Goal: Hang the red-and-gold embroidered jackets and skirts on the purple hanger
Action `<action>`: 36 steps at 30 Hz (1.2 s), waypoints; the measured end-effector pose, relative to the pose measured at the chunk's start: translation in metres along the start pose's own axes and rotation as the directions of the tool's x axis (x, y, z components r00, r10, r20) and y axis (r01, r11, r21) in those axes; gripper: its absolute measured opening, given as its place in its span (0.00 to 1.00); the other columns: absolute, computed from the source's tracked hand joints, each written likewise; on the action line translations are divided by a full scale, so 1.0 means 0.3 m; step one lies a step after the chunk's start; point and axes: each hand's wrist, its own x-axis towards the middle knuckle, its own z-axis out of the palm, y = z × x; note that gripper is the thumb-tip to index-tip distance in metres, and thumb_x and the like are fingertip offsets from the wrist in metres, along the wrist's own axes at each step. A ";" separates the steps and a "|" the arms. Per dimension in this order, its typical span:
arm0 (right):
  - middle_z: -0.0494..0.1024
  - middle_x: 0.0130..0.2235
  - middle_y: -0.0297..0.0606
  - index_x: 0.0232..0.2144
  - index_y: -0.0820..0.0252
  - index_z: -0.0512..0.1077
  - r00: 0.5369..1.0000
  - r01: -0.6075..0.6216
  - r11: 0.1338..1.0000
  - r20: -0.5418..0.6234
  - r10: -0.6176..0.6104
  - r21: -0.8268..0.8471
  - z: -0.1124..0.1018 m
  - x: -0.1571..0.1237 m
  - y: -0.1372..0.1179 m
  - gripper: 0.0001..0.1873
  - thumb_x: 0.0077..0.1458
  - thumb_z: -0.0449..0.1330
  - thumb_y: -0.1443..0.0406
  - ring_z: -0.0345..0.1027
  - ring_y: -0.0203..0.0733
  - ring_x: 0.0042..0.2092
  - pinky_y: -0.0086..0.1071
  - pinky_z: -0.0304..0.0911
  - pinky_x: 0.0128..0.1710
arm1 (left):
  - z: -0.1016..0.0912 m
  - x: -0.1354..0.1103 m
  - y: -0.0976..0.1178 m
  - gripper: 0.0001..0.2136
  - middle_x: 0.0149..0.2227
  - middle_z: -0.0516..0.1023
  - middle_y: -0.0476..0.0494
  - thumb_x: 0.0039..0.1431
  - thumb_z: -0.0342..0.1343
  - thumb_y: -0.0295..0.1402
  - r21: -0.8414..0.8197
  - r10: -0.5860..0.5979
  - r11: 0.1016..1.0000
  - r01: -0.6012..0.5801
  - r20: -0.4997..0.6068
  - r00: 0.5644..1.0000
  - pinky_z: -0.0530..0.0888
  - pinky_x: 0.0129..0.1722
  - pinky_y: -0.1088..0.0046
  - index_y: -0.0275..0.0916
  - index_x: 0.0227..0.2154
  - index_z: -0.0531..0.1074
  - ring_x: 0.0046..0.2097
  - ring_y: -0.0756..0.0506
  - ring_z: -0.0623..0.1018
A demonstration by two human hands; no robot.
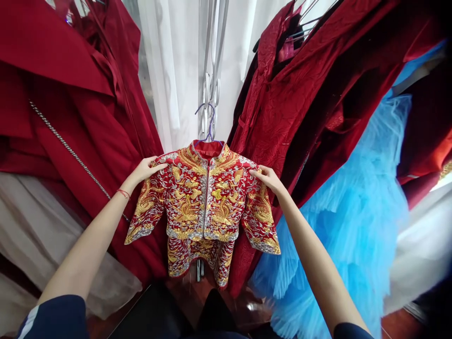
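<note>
A red jacket [189, 197] with gold and silver embroidery hangs upright in front of me on a purple wire hanger [211, 122]. Its stand-up collar shows a plain red lining, and a closure runs down the front. Below its hem hangs a matching embroidered lower piece [178, 256]. My left hand [145, 169] grips the jacket's shoulder on the left, thumb in front and fingers mostly behind the cloth. On the opposite shoulder, my right hand [267, 177] pinches the fabric in the same way. Both sleeves spread outward.
Dark red gowns [88, 103] crowd the left side, above a pale skirt [106, 278]. On the right hang a patterned red dress [275, 113] and a blue ruffled tulle dress [360, 212]. White curtains [173, 70] and a white metal rack [212, 56] stand behind. Reddish floor [243, 306] shows below.
</note>
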 end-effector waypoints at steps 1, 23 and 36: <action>0.79 0.33 0.36 0.37 0.60 0.75 0.999 0.053 0.995 -0.010 -0.054 -0.089 0.005 0.012 -0.030 0.29 0.44 0.65 0.42 0.70 0.41 0.33 0.33 0.64 0.34 | -0.010 0.011 0.028 0.28 0.36 0.80 0.43 0.47 0.61 0.54 0.126 0.033 0.991 -0.034 0.012 0.999 0.71 0.36 0.71 0.35 0.43 0.76 0.35 0.45 0.76; 0.79 0.41 0.42 0.44 0.58 0.69 0.947 0.127 0.889 -0.213 -0.241 -0.440 0.098 0.049 -0.026 0.35 0.46 0.61 0.38 0.72 0.46 0.39 0.35 0.63 0.38 | 0.160 0.006 0.147 0.31 0.40 0.81 0.41 0.47 0.57 0.62 0.521 0.224 0.853 -0.030 -0.313 0.923 0.69 0.41 0.70 0.41 0.43 0.75 0.41 0.41 0.79; 0.82 0.38 0.43 0.35 0.63 0.76 0.953 -0.185 0.977 -0.222 0.204 0.103 0.075 -0.282 0.266 0.28 0.42 0.67 0.45 0.74 0.45 0.36 0.36 0.70 0.37 | 0.151 -0.269 -0.228 0.27 0.40 0.83 0.38 0.35 0.71 0.49 -0.156 -0.330 0.942 0.296 -0.282 0.901 0.79 0.42 0.65 0.35 0.36 0.78 0.41 0.39 0.81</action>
